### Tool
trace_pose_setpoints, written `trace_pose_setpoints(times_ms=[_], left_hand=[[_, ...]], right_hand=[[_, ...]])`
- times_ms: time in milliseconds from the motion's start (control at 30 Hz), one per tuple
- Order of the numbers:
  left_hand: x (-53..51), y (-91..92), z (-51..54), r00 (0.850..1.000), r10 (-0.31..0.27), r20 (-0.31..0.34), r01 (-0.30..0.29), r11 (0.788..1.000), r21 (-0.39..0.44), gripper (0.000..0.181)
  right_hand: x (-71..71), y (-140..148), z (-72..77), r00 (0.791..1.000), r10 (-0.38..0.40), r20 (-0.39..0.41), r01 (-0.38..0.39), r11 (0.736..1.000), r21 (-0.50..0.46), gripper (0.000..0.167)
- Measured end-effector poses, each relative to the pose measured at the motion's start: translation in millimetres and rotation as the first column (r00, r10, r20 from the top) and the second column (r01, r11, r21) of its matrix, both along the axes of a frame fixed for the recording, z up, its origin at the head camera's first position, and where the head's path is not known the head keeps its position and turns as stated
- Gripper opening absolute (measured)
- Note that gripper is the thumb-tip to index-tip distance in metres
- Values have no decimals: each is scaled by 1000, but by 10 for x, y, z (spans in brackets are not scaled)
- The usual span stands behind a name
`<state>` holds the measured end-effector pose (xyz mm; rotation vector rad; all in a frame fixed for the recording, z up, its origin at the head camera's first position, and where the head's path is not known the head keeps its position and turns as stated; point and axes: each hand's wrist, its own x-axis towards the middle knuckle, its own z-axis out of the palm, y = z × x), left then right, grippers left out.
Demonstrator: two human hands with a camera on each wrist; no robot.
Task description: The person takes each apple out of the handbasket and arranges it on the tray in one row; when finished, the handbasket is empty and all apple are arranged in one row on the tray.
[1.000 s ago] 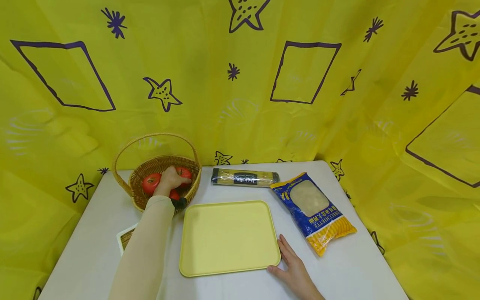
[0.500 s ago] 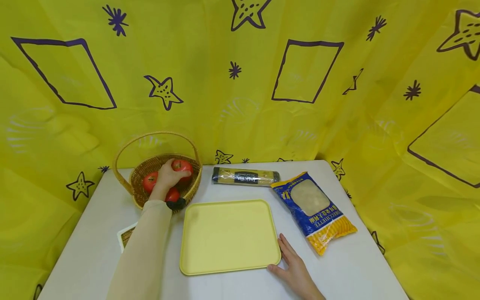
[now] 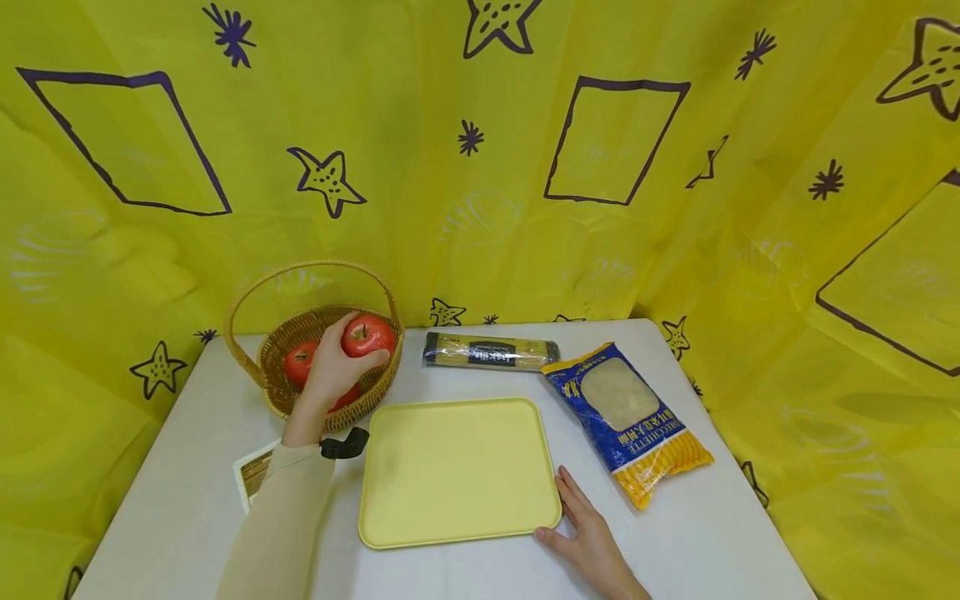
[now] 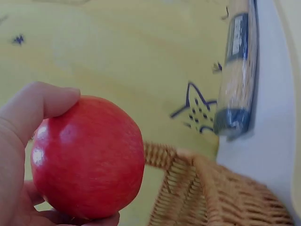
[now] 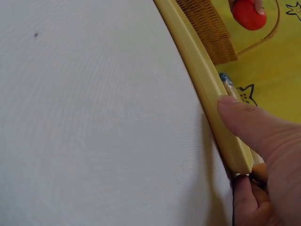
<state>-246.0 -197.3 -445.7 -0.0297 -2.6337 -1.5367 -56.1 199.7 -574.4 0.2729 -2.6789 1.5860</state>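
In the head view my left hand [image 3: 334,360] grips a red apple [image 3: 368,336] over the right side of the wicker basket [image 3: 279,402]. The left wrist view shows my thumb over the top of this apple [image 4: 89,157] and fingers beneath it. Another red apple [image 3: 299,362] lies in the basket, and a third red fruit [image 3: 348,397] is partly hidden by my hand. At the near right corner of the yellow tray [image 3: 459,471], my right hand [image 3: 588,542] holds the rim, thumb on the front edge and fingers along the right side.
Behind the tray lies a long clear pack of spaghetti [image 3: 491,352]. A blue and yellow orecchiette bag [image 3: 628,421] is to the right. A white-edged card [image 3: 255,473] is partly covered by the left sleeve. The basket's tall handle [image 3: 315,265] arches up behind the left hand.
My left hand has lifted the apple out of its place in the basket and drawn it slightly up and nearer. The right hand stays on the tray corner.
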Motion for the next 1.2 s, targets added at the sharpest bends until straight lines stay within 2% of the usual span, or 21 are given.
trace_pose_setpoints(times_ms=[233,367,500,700,867,1100,1200], left_hand=[[278,157,39,990,-127,-69,129,991,34,87],[395,259,0,975,-213,-57,218,972,92,86],[494,381,-57,965,-259,-39,262,957,127,87],[601,632,-150,943,-331,-48,334,931,145,88],[674,868,-281,918,-395,-27,395,906,155,86],[724,1153,-453,870,-492,25,480,859,179,85],[716,1262,-538,857,-514,40,501,848,174,86]], right_hand=[[-10,-11,-22,1000,-8,27,8,1000,5,86],[-22,-9,-25,999,-1,49,2,1000,-8,87],[-24,-6,-31,998,-3,62,3,1000,-6,88],[-19,1,-22,998,-6,67,5,1000,12,88],[-13,2,-14,997,-9,71,8,1000,16,88],[-11,-2,-4,995,-11,98,10,1000,12,88],[-17,2,2,995,-13,101,11,1000,15,88]])
